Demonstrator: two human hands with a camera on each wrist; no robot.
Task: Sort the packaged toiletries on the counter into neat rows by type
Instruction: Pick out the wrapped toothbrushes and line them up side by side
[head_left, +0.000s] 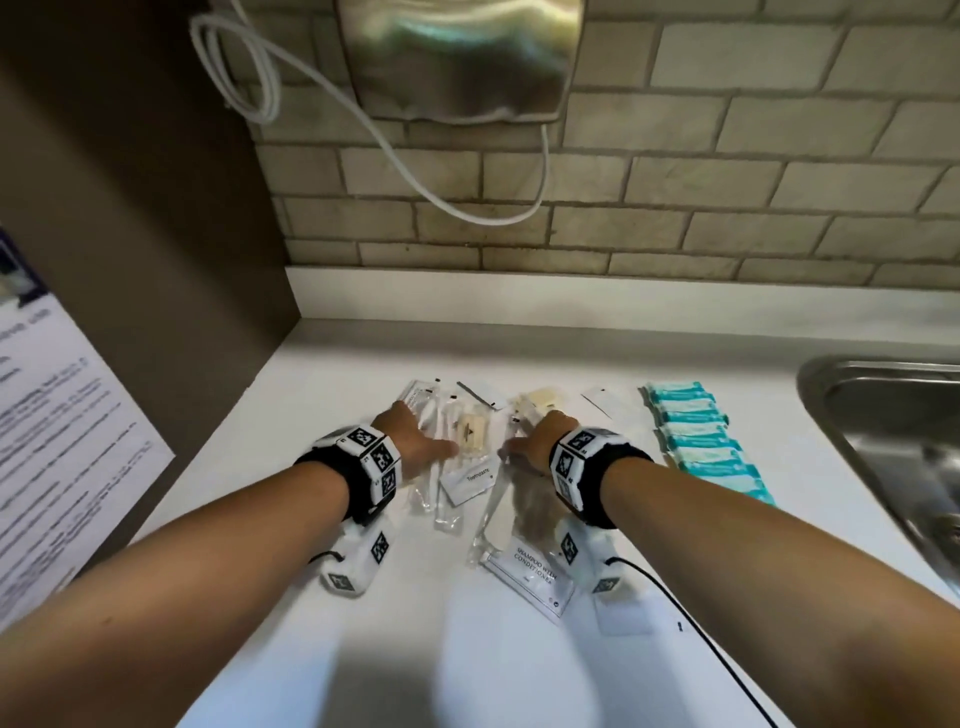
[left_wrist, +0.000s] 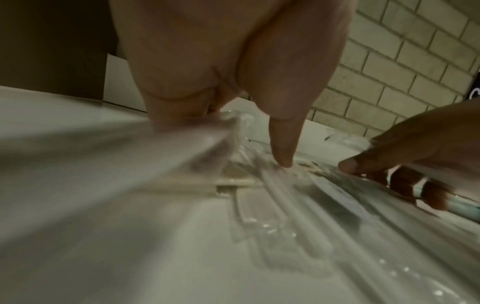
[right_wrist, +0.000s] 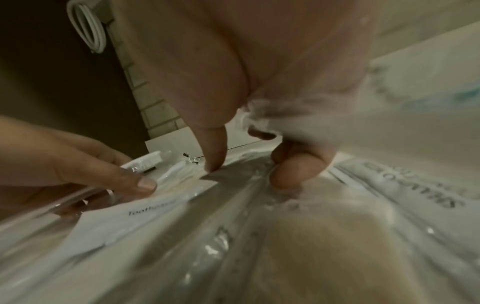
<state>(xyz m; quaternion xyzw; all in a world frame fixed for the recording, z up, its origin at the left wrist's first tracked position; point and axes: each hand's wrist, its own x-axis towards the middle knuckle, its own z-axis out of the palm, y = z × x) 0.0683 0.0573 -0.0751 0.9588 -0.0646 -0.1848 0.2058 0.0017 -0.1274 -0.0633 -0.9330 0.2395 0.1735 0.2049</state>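
Observation:
A loose heap of clear-wrapped toiletries lies mid-counter: toothbrush packs (head_left: 431, 415), a white toothpaste sachet (head_left: 467, 480), a shampoo sachet (head_left: 530, 571) and a long clear pack with beige contents (head_left: 519, 512). My left hand (head_left: 431, 447) pinches the toothbrush packs (right_wrist: 166, 170), thumb (right_wrist: 145, 183) on top and fingers underneath. My right hand (head_left: 519, 447) grips the beige pack (right_wrist: 298, 236), thumb tip (right_wrist: 215, 162) on the plastic and fingers (right_wrist: 298, 170) curled into it. A row of teal soap packets (head_left: 698, 441) lies to the right.
A steel sink (head_left: 883, 415) is sunk into the counter at the far right. A brown side wall with a printed notice (head_left: 57, 426) bounds the left. A white cable (head_left: 415, 171) hangs from a steel dispenser on the tiled back wall. A black wire (head_left: 696, 623) trails from my right wrist.

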